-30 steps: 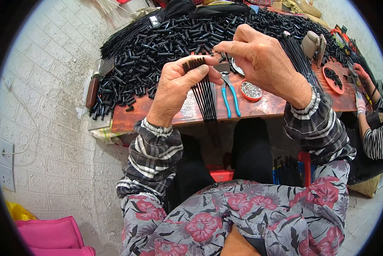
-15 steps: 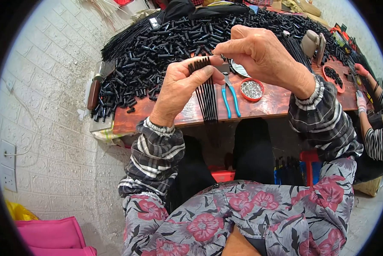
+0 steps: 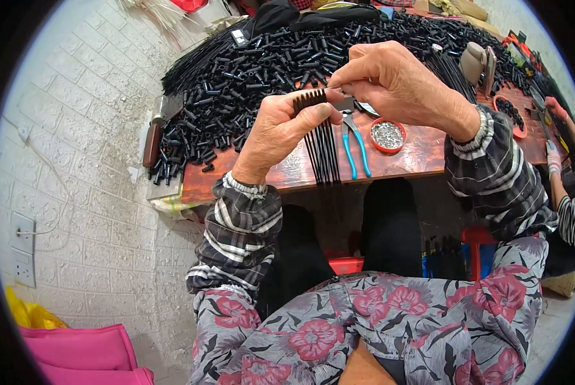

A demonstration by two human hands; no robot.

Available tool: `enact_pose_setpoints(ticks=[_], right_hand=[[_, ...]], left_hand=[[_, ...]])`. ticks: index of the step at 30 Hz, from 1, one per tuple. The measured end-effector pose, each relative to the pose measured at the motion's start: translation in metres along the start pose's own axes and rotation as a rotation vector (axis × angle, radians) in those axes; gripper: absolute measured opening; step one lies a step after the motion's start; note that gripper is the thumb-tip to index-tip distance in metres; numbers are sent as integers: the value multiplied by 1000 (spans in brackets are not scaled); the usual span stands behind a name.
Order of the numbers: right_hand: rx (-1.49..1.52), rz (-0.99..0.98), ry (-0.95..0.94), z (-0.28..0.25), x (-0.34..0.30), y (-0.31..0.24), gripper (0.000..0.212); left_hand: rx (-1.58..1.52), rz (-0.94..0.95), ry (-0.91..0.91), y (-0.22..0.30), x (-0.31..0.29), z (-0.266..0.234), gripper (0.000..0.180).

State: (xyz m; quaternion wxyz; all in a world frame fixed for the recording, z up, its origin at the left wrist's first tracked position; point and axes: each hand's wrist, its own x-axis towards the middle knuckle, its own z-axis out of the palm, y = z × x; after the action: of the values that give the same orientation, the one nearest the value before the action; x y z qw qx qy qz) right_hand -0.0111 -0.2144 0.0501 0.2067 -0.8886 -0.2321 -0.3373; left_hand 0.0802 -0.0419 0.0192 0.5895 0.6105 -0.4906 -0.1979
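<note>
My left hand (image 3: 268,141) is closed round a row of thin black rods (image 3: 322,157), held side by side with their tops above the fingers. Their lower lengths hang past the table's front edge. My right hand (image 3: 399,83) is closed in a pinch close to the rod tops, at the left fingertips. Whatever lies between its fingers is too small to make out. Below the hands, blue-handled pliers (image 3: 356,151) lie on the reddish wooden table (image 3: 287,168). Beside them sits a round red dish (image 3: 388,152) of small silvery metal pieces.
A wide heap of short black tubes (image 3: 236,83) covers the table's back and left. A brown-handled tool (image 3: 151,146) lies at the left edge. Far right, a co-worker's gloved hand (image 3: 554,157) is near another red dish (image 3: 520,133) with black pieces.
The whole view has shifted a little, so things sit farther right. My right finger and thumb have come down closer to the rod tops. My left hand keeps its hold on the rods.
</note>
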Motion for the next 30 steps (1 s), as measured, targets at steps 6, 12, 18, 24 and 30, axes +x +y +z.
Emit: enact_pose_setpoints(ticks=[6,12,18,24,30], right_hand=[[-64,-51,12,0,0,-1,10],[-69,-116,37,6,2,5,10],[28,-61,24,5,-1,7,13],[128,69,81,13,7,-6,26],[-18,20,20,10,19,-15,32]], left_hand=[[194,47,-25,4,2,-4,22],[250,24,-1,-1,5,-8,23],[272,66,-50,-2,9,-5,22],[92,59,28,-3,4,3,19],[57,83,66,-15,5,4,16]])
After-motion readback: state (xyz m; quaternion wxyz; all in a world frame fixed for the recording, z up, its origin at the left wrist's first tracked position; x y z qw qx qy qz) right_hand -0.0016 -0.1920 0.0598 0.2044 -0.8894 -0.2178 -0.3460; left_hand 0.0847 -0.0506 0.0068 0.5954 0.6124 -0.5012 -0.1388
